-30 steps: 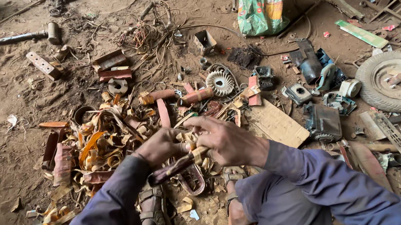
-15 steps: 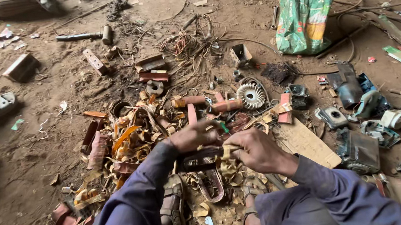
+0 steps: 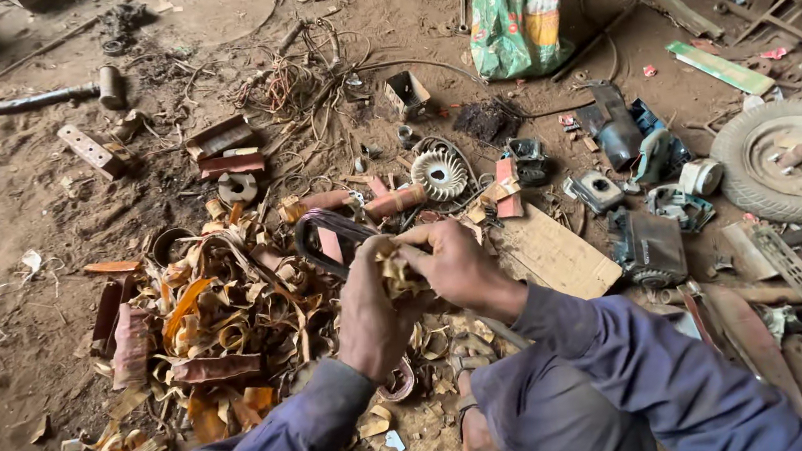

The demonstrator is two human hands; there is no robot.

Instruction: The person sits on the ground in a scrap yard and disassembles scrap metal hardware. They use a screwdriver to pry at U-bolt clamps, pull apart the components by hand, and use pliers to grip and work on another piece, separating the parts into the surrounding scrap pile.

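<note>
A dark, loop-shaped metal band (image 3: 321,233) is gripped by the left hand (image 3: 370,310), with the fingers closed around its lower end. A crumpled, yellowish scrap of metal strip (image 3: 397,274) is pinched between the fingertips of the right hand (image 3: 456,265), which is pressed against the left hand. Both pieces are held above the dirt ground (image 3: 10,330), just over a heap of curled, rusty orange metal strips (image 3: 221,327); the strips are too many and too tangled to be counted. One white finned metal wheel (image 3: 439,173) is seen beyond the hands, and one flat wooden board (image 3: 553,254) lies just beside the right wrist. One small grey tyred wheel (image 3: 796,160) rests far to the right. One green printed sack (image 3: 519,2) stands at the top.
</note>
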